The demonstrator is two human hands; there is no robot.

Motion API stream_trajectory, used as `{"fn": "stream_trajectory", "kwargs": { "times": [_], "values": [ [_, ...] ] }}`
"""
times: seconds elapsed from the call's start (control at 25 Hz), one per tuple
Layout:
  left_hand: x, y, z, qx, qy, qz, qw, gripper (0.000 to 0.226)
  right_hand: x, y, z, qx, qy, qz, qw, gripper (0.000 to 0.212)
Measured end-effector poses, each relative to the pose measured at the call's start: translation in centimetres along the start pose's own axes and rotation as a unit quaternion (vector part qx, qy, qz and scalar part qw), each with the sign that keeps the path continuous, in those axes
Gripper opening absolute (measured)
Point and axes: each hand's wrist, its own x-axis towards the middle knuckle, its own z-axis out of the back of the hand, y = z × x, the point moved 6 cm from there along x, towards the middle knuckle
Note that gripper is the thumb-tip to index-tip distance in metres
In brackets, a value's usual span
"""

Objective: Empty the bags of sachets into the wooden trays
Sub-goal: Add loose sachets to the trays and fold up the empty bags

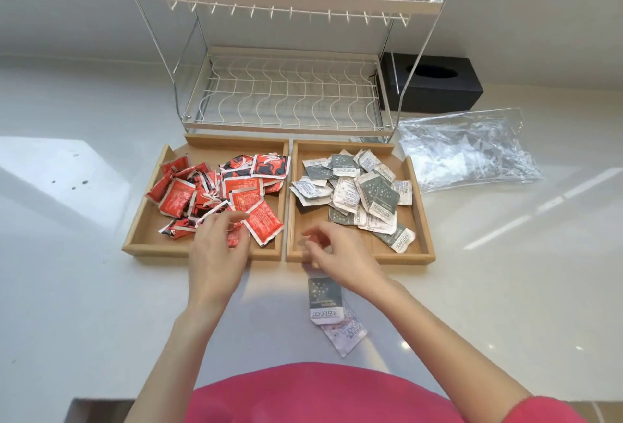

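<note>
Bright daylight w/ glare patches on countertop (505,287), right hand (332,249) motion-blurred, wide-angle edges bent.

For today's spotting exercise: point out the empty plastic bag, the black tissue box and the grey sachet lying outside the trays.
empty plastic bag (468,149): head view, crumpled middle.
black tissue box (435,88): head view, front face.
grey sachet (324,299): head view, printed face.

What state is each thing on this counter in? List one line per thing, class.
Left tray: holds red sachets.
Right tray: holds grey and white sachets.
Plastic bag: empty, lying flat.
Two stray sachets: on the counter, outside the trays.
Dish rack: empty.
Left hand: open, over the red sachets.
Right hand: blurred, fingers loosely curled.
</note>
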Motion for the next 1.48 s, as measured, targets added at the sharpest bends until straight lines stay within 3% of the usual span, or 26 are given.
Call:
{"fn": "stream_trajectory", "kwargs": {
  "times": [0.12, 0.24, 0.32, 0.48, 0.76, 0.92, 1.08, 1.28, 1.48],
  "values": [
    [-4.0, -2.0, -3.0, -0.046, 0.085, -0.044, 0.994, 0.013, -3.6, -3.2, -0.3, -0.020, 0.015, -0.065, 0.998, 0.024],
    [-7.5, -2.0, -7.8, 0.052, 0.233, -0.066, 0.969, 0.028, -6.5, -5.7, -1.4, -0.151, 0.055, -0.135, 0.978, 0.048],
    [-9.1, -1.5, -9.7, 0.121, 0.291, -0.079, 0.946, 0.047, -7.7, -6.2, -2.2, -0.204, 0.058, -0.145, 0.967, 0.052],
    [-9.9, -1.6, -9.8, 0.144, 0.268, -0.097, 0.948, 0.052, -7.7, -6.5, -3.0, -0.205, 0.054, -0.149, 0.966, 0.041],
    [-8.8, -1.6, -8.7, 0.074, 0.199, -0.087, 0.973, 0.026, -7.4, -6.7, -2.7, -0.146, 0.016, -0.127, 0.981, 0.011],
    [-8.1, -1.6, -7.7, 0.024, 0.202, -0.065, 0.977, 0.018, -7.3, -7.4, -1.4, 0.052, -0.004, -0.150, 0.987, 0.014],
    [-5.5, -3.9, -5.2, -0.071, 0.159, -0.069, 0.982, 0.012, -6.2, -6.5, 2.2, 0.211, -0.036, -0.114, 0.970, 0.022],
    [-0.8, -6.4, -5.1, -0.070, 0.121, -0.103, 0.985, 0.011, -2.6, -6.4, 6.3, 0.112, -0.123, -0.075, 0.983, 0.025],
    [0.7, -6.6, -7.6, -0.054, 0.152, -0.108, 0.981, 0.015, 0.1, -6.4, 7.0, 0.054, -0.113, -0.068, 0.990, 0.018]
  ]
}}
